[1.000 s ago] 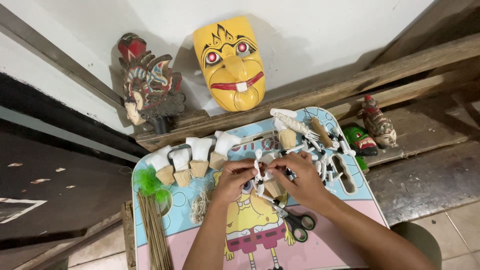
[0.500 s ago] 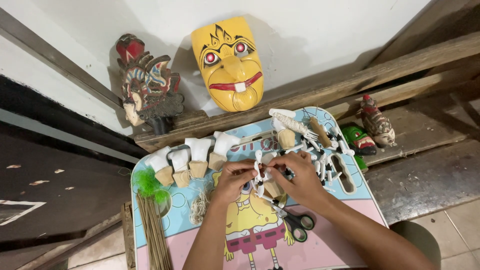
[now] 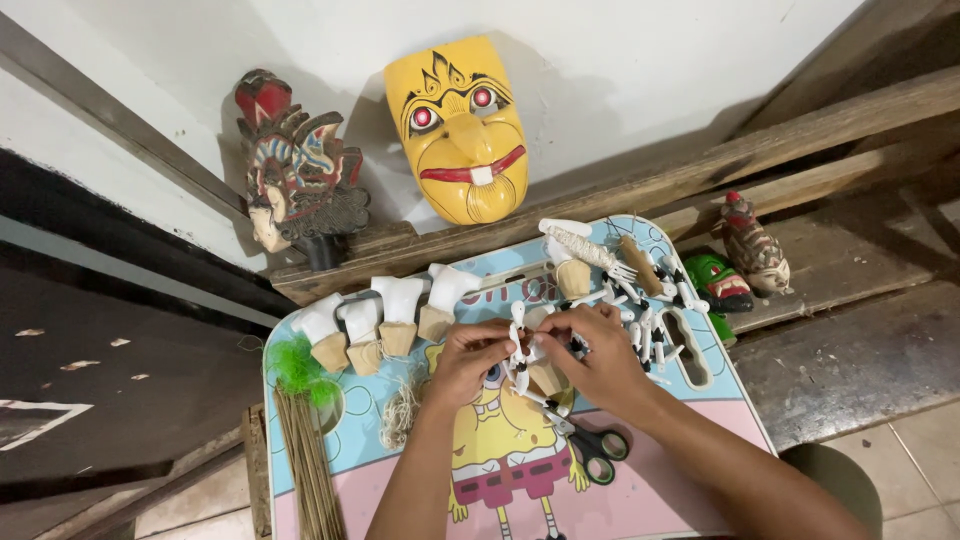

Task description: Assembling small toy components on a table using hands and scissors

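Both hands met over the middle of the small cartoon-print table (image 3: 700, 440). The white-and-tan puppet piece (image 3: 530, 362) sat between them, right at the fingertips. Left hand (image 3: 468, 358) pinched its left edge, fingers curled; right hand (image 3: 597, 358) pinched the top and right side, covering part of it. Exact grip points hard to read, probably thumb and forefinger on each. Black-handled scissors (image 3: 592, 447) lay just below the right wrist. Row of white-and-tan pieces (image 3: 385, 318) stood along the table's far-left edge, green tuft (image 3: 297, 366) and bundle of thin sticks (image 3: 308, 465) at the left side, loose white parts (image 3: 645, 325) beyond the right hand. Yellow mask (image 3: 460, 130) with red eyes leaned on the wall, dark carved mask (image 3: 295, 175) to its left, small green mask (image 3: 722, 282) and carved figure (image 3: 752, 245) on the wooden ledge at right. Versus half a second earlier: hands and piece stayed in the same spot, fingers shifted only slightly.
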